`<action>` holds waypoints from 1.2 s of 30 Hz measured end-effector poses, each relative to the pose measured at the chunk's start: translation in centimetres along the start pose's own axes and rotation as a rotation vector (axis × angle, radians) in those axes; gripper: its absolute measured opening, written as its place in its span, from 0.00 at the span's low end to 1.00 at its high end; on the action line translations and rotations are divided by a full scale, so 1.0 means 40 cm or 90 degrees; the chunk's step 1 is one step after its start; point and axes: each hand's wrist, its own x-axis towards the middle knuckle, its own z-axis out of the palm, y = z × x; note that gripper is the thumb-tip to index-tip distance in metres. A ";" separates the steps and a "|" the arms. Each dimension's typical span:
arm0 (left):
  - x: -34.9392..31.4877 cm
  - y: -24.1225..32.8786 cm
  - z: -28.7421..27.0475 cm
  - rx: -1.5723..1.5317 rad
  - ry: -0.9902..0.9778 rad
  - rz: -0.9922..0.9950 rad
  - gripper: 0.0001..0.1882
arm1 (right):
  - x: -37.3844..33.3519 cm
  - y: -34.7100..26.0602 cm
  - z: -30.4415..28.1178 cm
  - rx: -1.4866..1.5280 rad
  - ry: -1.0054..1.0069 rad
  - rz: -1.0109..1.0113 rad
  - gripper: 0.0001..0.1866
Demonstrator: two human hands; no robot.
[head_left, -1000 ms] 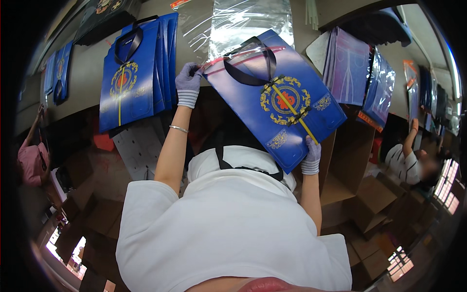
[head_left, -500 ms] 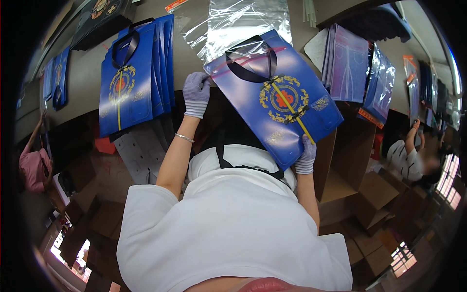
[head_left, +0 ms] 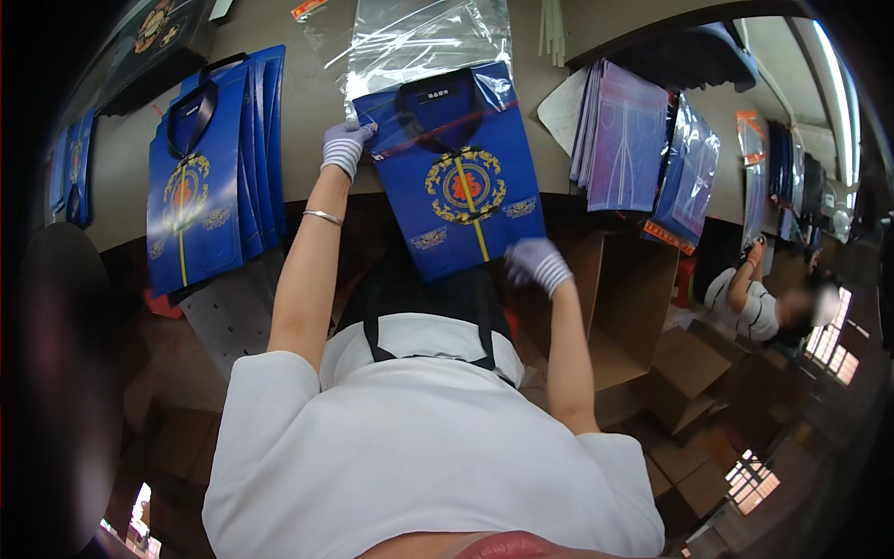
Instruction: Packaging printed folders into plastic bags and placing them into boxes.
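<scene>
A blue, folded garment-shaped piece [head_left: 410, 210] with a black collar, a yellow centre stripe and a round red-and-gold emblem lies at the table's front edge. Its top part is inside the mouth of a clear plastic bag [head_left: 428, 42], and its lower end hangs over the edge. My left hand [head_left: 345, 149], in a striped grey-white glove, pinches the bag's edge at the piece's upper left corner. My right hand [head_left: 538, 264], gloved alike, is beside the lower right corner; motion smears its fingers, and whether it touches the piece is unclear.
Similar blue pieces [head_left: 200, 177] are stacked at left. Purple-blue pieces [head_left: 624, 140] and a bagged one [head_left: 689, 168] stand at right. Cardboard boxes [head_left: 638, 307] are below on the right. Another person [head_left: 745, 303] works at far right; a dark blurred shape [head_left: 70, 373] fills the left rim.
The blue piece has swung from tilted to nearly upright, with its top further under the bag. My right hand has come off its lower corner; my left hand has closed on the bag's edge.
</scene>
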 end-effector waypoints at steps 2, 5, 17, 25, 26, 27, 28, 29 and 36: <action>-0.031 0.087 0.022 0.089 0.047 -0.028 0.23 | 0.078 -0.056 -0.136 0.016 0.350 -0.305 0.14; -0.027 0.128 0.025 0.245 0.051 0.040 0.20 | 0.203 -0.306 -0.275 -0.176 0.580 -0.392 0.17; -0.184 0.024 0.047 -0.156 -0.018 0.032 0.10 | 0.236 -0.243 -0.257 0.099 0.495 -0.382 0.15; -0.473 -0.275 0.054 0.090 -0.302 0.053 0.05 | 0.161 0.315 -0.049 0.209 0.338 -0.252 0.12; -0.500 -0.298 0.033 0.124 -0.369 -0.005 0.05 | 0.134 0.339 -0.007 0.353 0.173 -0.043 0.14; -0.516 -0.289 0.013 0.073 -0.402 -0.044 0.05 | 0.116 0.331 0.046 0.536 0.152 -0.047 0.16; -0.519 -0.255 -0.006 0.109 -0.426 0.009 0.06 | 0.110 0.295 0.087 0.664 0.139 -0.112 0.15; -0.523 -0.203 -0.025 0.145 -0.454 0.064 0.06 | 0.092 0.249 0.106 0.792 0.129 -0.181 0.14; -0.604 0.104 -0.146 -0.009 -0.579 0.257 0.05 | -0.319 -0.127 -0.045 0.446 0.409 -0.585 0.12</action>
